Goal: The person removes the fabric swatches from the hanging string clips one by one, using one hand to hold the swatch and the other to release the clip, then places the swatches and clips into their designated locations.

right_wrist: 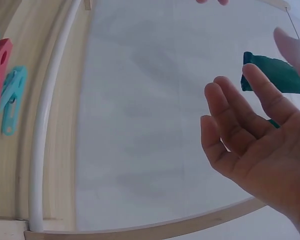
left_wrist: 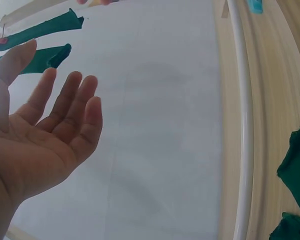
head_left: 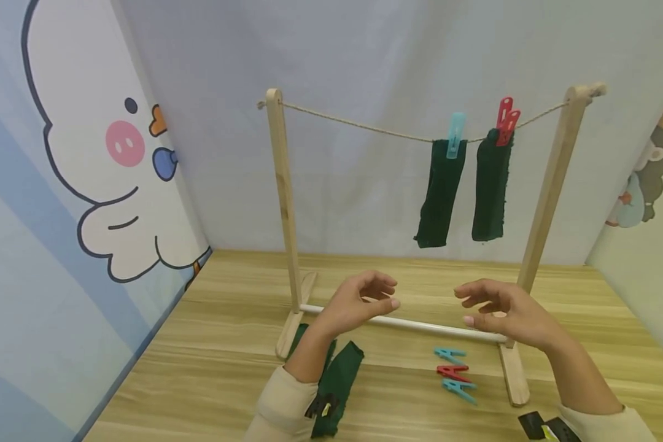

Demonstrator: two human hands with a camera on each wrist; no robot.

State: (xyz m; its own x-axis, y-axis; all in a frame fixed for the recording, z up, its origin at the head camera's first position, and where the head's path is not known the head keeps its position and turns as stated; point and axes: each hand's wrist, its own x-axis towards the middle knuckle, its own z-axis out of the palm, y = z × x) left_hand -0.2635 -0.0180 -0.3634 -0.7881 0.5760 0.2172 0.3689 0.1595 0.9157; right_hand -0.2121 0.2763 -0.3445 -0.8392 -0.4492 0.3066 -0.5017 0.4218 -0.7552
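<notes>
My left hand [head_left: 359, 304] hovers by the white crossbar with relaxed, bent fingers and nothing in it. Facing it, my right hand [head_left: 503, 307] is likewise empty, near the right post. Behind the hands, two dark green cloth strips hang from a rope [head_left: 359, 126]. A light blue clothespin [head_left: 456, 135] clips the left strip [head_left: 441, 199]; red clothespins [head_left: 508, 126] clip the right strip [head_left: 490, 193]. Two more green strips [head_left: 339, 383] lie on the table under my left forearm, which partly hides them. A red clothespin [head_left: 453, 372] lies between two blue clothespins [head_left: 458, 388] below my right hand.
The rope runs between two wooden posts [head_left: 283, 202] on flat feet, joined low down by a white crossbar [head_left: 420, 325]. A pale curtain [head_left: 364, 202] stands behind the wooden table [head_left: 210, 350]. Cartoon-printed panels [head_left: 88, 153] flank both sides.
</notes>
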